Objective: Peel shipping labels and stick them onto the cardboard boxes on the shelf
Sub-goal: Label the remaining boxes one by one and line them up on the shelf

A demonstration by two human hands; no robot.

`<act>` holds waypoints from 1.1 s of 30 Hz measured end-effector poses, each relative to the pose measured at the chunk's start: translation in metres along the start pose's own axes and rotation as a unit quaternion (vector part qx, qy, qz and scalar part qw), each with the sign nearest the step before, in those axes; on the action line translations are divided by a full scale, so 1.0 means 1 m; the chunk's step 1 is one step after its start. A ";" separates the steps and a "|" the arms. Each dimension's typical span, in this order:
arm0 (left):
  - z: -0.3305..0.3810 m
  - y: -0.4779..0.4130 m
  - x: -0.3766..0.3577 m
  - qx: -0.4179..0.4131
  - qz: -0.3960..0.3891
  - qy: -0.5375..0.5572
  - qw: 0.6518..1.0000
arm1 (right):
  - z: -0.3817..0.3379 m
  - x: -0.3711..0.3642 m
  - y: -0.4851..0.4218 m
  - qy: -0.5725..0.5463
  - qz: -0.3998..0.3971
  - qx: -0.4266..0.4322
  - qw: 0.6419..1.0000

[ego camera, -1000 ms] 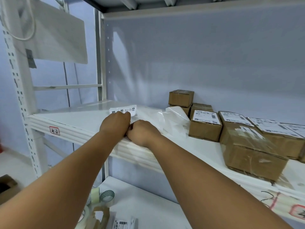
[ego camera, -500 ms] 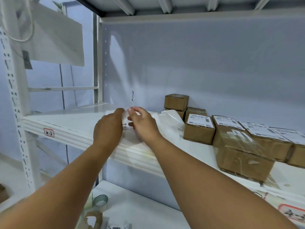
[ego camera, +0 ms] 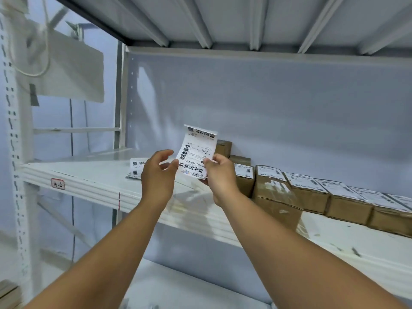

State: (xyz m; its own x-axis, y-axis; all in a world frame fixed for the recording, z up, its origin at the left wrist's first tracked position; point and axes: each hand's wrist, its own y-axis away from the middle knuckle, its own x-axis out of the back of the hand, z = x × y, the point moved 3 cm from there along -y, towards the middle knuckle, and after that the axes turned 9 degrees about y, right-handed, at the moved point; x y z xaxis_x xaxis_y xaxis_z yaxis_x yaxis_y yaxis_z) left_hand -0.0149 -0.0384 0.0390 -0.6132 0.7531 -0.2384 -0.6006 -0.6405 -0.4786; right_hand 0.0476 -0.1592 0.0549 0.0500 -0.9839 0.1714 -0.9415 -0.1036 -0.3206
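You are now holding one shipping label (ego camera: 196,152) up in the air, just above and between your two hands. A moment ago both hands were working low and close together on the shelf (ego camera: 89,175). Now the pile of labels (ego camera: 136,167) is lying just behind your left hand, and one sheet is lifted away from it.

Your right hand (ego camera: 219,175) is pinching the lower right edge of the label, with the thumb on the printed face. Your left hand (ego camera: 157,175) is loosely spread, and its thumb tip is only reaching the lower left edge, not gripping it. The label is standing nearly upright, with its top curling over.

I cannot tell if the backing is already off, so I am judging that peeling is the step in hand. The cardboard boxes (ego camera: 274,192) are waiting just beyond your right hand, several of them already carrying labels
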 end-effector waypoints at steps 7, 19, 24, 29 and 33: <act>0.032 0.034 -0.026 0.177 -0.100 0.315 0.927 | -0.026 0.058 0.022 0.014 0.127 0.060 0.990; 0.073 0.084 -0.062 -0.042 -0.115 0.015 0.992 | -0.035 0.115 0.052 0.016 0.172 0.049 0.984; 0.071 0.089 -0.072 0.004 -0.126 0.034 0.991 | -0.036 0.118 0.062 -0.020 0.127 0.053 0.990; 0.070 0.093 -0.075 0.052 -0.086 0.081 0.992 | -0.032 0.129 0.072 -0.074 0.023 0.027 0.997; 0.065 0.093 -0.077 0.100 -0.064 0.123 0.985 | -0.031 0.140 0.080 -0.116 -0.061 0.027 0.991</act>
State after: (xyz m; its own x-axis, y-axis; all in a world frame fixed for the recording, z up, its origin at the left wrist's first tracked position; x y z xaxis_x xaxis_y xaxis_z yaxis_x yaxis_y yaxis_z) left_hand -0.0570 -0.1658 0.0673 -0.3979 0.8277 -0.3957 -0.7691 -0.5361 -0.3480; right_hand -0.0307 -0.3008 0.0818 0.2435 -0.9699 -0.0056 -0.9049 -0.2251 -0.3612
